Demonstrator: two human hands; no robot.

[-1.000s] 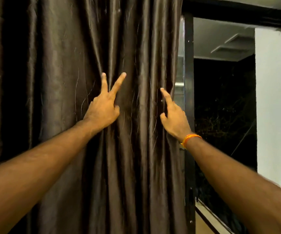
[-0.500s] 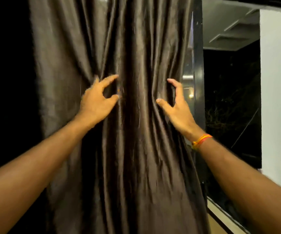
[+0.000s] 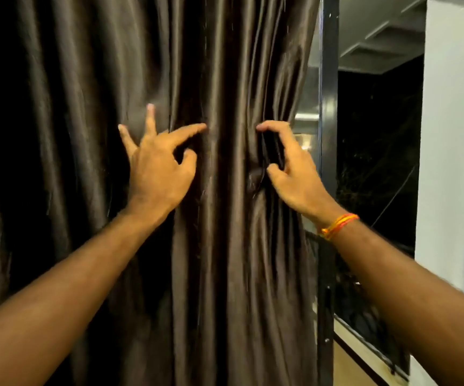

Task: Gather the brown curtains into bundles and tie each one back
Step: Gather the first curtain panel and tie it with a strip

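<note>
1. The curtain (image 3: 225, 260) hangs straight ahead and fills the left and middle of the view. It is drawn into a narrow waist only between the two hands.
2. The wide stretch on the left hangs loose. A tie put on now would likely catch only some folds and leave the rest sagging.
3. The cloth looks smooth and shiny, so folds could slide out of a loose hold. This is most likely on the left, where nothing is clamped.
4. The curtain's right edge lies just beside the dark window frame (image 3: 328, 162). A hard sideways pull might drag the cloth against it.
5. No tie-back is in view. If one hand has to let go to fetch it, the bundle may fall open.
6. The left hand (image 3: 158, 174) is spread wide with its fingers fanned. The forefinger tip touches the cloth, the thumb stands apart, and it holds nothing.
7. The right hand (image 3: 292, 174) has its fingers hooked round the curtain's right edge with the thumb below, pinching a bunch of folds.
</note>
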